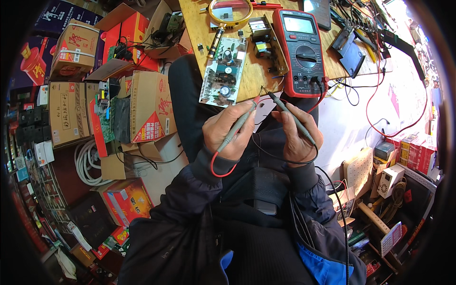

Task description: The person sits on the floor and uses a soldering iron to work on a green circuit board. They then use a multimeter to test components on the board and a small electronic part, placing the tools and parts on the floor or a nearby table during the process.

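Observation:
My left hand is closed around a grey test probe with a red lead, its tip pointing up and inward. My right hand grips the matching test probe with a black lead. Both tips come close together at the table's near edge; whether they touch each other or a small part there is too fine to tell. Just beyond my right hand lies a red and dark grey multimeter, leads plugged into its lower end. A populated circuit board sits beyond my left hand.
On the wooden table lie a magnifying glass, a second circuit assembly and a small transistor. Tools and cables crowd the far right. Cardboard boxes stack up at left; a wooden-handled tool and more boxes lie lower right.

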`<state>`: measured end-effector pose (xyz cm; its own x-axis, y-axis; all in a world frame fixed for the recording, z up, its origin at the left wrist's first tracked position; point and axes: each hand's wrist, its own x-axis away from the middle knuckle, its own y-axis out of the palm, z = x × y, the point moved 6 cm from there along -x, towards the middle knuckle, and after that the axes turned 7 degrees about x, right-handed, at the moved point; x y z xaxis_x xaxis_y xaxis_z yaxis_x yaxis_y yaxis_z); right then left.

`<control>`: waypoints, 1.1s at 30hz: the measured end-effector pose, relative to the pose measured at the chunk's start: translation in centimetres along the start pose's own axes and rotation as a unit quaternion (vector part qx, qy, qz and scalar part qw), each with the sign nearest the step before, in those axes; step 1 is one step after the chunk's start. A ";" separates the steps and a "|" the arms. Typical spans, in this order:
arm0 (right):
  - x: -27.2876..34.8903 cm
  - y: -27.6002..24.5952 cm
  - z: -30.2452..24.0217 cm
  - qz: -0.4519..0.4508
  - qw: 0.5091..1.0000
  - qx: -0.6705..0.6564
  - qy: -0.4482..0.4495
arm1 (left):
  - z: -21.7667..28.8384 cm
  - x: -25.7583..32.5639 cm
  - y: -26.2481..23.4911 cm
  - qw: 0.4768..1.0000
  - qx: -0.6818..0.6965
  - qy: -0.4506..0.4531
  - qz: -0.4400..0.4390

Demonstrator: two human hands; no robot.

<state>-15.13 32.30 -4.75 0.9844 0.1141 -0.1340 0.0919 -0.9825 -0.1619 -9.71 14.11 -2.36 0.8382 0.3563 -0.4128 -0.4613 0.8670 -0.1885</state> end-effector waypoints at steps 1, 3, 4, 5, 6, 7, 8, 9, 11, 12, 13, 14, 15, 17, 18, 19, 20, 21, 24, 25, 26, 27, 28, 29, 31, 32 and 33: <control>0.0 0.0 0.0 0.000 1.000 0.000 0.000 | 0.0 0.0 0.0 1.000 -0.003 0.001 -0.001; 0.0 0.0 0.0 -0.001 1.000 0.004 -0.001 | 0.1 -0.2 0.1 1.000 -0.003 0.019 0.000; 0.0 0.0 0.0 -0.002 1.000 0.008 -0.002 | 0.2 -0.3 0.1 1.000 -0.003 0.029 0.001; 0.0 0.0 0.0 -0.003 1.000 0.011 -0.004 | 0.2 -0.3 0.1 0.999 -0.003 0.032 -0.001; 0.0 0.0 0.0 -0.004 1.000 0.007 -0.002 | 0.2 -0.3 0.1 0.999 -0.003 0.034 -0.003; 0.0 0.0 0.0 -0.004 1.000 0.003 -0.001 | 0.3 -0.4 0.2 0.999 -0.003 0.037 -0.005; 0.0 0.0 0.0 -0.005 1.000 -0.001 0.000 | 0.2 -0.3 0.1 1.000 -0.002 0.027 -0.008; 0.0 0.0 0.0 -0.005 1.000 0.000 0.000 | 0.2 -0.2 0.1 1.000 -0.002 0.016 -0.011; 0.0 0.0 0.0 -0.005 1.000 0.002 0.000 | 0.2 -0.2 0.1 1.000 0.000 0.006 -0.015; 0.0 0.0 0.0 -0.006 1.000 0.004 -0.001 | 0.2 -0.2 0.1 1.000 0.001 0.007 -0.015; 0.0 0.0 0.0 -0.007 1.000 0.007 -0.003 | 0.2 -0.2 0.1 1.000 0.003 0.004 -0.015; 0.0 0.0 0.0 -0.008 1.000 0.009 -0.004 | 0.2 -0.2 0.1 1.000 0.003 0.013 -0.015; 0.0 0.0 0.0 -0.007 1.000 0.009 -0.005 | 0.2 -0.3 0.2 1.000 0.003 0.019 -0.015; -0.1 0.0 0.0 -0.006 1.000 0.007 -0.008 | 0.2 -0.3 0.2 1.000 0.001 0.024 -0.015; -0.1 0.0 0.0 -0.006 1.000 0.010 -0.008 | 0.2 -0.3 0.2 1.000 -0.002 0.023 -0.017; -0.1 0.0 -0.1 -0.007 1.000 0.013 -0.008 | 0.2 -0.3 0.2 1.000 -0.004 0.024 -0.018; -0.1 0.0 -0.1 -0.008 1.000 0.016 -0.009 | 0.1 -0.3 0.2 1.000 -0.003 0.014 -0.020; -0.1 -0.1 -0.1 -0.008 1.000 0.014 -0.006 | 0.1 -0.3 0.1 1.000 -0.001 0.006 -0.022; -0.1 0.0 -0.1 -0.011 1.000 0.008 0.002 | 0.5 -0.1 0.0 1.000 -0.010 0.010 -0.023; -0.1 -0.1 -0.1 -0.012 1.000 0.005 0.006 | 0.5 -0.1 -0.1 1.000 -0.017 0.008 -0.022; -0.1 -0.1 -0.1 -0.012 1.000 0.003 0.009 | 0.6 -0.1 -0.2 1.000 -0.014 0.013 -0.014; -0.1 -0.1 -0.1 -0.009 1.000 -0.010 0.006 | 0.6 0.0 -0.4 1.000 -0.012 0.011 -0.005; -0.1 0.0 -0.1 -0.007 1.000 -0.023 0.004 | 0.7 0.0 -0.5 1.000 -0.011 0.012 0.004; -0.1 0.1 -0.1 -0.005 0.999 -0.037 0.003 | 0.6 0.1 -0.7 1.000 -0.008 0.007 0.011; -0.1 0.0 -0.2 -0.008 0.999 -0.031 -0.008 | 0.7 0.1 -1.1 1.000 -0.002 0.009 0.025; -0.1 0.0 -0.3 -0.010 0.999 -0.028 -0.013 | 0.6 0.2 -1.3 1.000 -0.001 -0.004 0.025; 0.0 -0.1 -0.5 -0.010 0.999 -0.027 -0.019 | 0.6 0.4 -1.5 1.000 0.000 -0.017 0.025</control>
<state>-15.10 32.31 -4.26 0.9761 0.1382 -0.1679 0.1205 -0.9864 -0.1117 -8.55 13.19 -1.65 0.8232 0.4111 -0.3917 -0.5035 0.8473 -0.1688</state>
